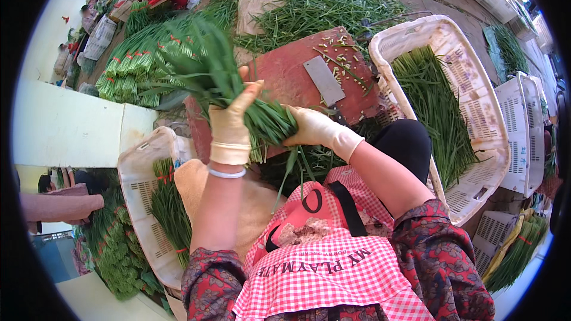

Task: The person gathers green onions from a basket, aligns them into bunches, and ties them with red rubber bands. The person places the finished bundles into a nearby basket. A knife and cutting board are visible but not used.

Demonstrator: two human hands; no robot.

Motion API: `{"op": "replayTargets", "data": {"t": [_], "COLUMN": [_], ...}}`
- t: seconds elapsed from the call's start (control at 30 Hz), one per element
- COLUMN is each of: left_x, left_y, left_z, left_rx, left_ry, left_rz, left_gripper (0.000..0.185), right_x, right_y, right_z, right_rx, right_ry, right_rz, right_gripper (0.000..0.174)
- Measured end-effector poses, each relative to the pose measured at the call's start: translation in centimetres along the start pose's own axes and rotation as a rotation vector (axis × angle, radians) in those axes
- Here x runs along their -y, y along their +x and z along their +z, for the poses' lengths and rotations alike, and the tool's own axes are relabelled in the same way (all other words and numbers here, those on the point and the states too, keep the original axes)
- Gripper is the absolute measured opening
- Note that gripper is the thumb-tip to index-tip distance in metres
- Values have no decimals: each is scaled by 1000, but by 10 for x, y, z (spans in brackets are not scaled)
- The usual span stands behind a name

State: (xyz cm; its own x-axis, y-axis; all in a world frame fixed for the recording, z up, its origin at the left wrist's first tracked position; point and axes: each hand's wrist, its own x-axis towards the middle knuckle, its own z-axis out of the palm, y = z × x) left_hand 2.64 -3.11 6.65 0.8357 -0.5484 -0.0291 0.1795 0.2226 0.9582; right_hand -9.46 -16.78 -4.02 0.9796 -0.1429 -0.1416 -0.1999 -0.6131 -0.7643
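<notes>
Both my gloved hands hold one thick bunch of green garlic chives [267,118] above the near side of a red chopping board [285,67]. My left hand [232,120] wraps around the bunch's middle, thumb on top. At the bunch's right end, my right hand [310,127] grips the stalks. The leafy end fans out to the upper left and is blurred. On the board lies a cleaver [324,81] with a dark handle, among short cut stem pieces [341,55]. A few loose leaves dangle below my right hand.
To my right stands a white plastic crate [482,111] of loose chives [432,111]; to my left, another crate [138,187] holds tied bunches [171,214]. Red-banded bunches [134,67] are stacked beyond the board, beside a heap of loose leaves [325,2]. Other people sit farther off.
</notes>
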Motion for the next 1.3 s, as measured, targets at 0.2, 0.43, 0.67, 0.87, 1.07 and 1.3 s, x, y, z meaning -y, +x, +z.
{"op": "replayTargets", "data": {"t": [0.2, 0.43, 0.67, 0.87, 1.07, 1.3], "left_x": [-60, -90, -62, -51, -42, -58], "left_y": [-59, -186, -249, -260, -253, -224], "left_z": [-82, -152, -207, -217, -212, -206], "left_rx": [-115, -172, -149, -39, -38, -22], "left_ry": [-395, -413, -397, -289, -246, -314], "left_rz": [-83, 261, 364, 367, 383, 346], "left_gripper": [35, 18, 13, 24, 21, 18], "right_x": [10, 80, 97, 53, 30, 95], "right_y": [-15, -17, -46, -69, -78, -87], "right_z": [5, 33, 64, 81, 89, 44], "right_rx": [255, 418, 297, 190, 334, 81], "right_ry": [107, -22, -273, -378, -42, 142], "right_rz": [58, 11, -27, -135, 113, -201], "right_gripper": [73, 63, 56, 38, 45, 88]}}
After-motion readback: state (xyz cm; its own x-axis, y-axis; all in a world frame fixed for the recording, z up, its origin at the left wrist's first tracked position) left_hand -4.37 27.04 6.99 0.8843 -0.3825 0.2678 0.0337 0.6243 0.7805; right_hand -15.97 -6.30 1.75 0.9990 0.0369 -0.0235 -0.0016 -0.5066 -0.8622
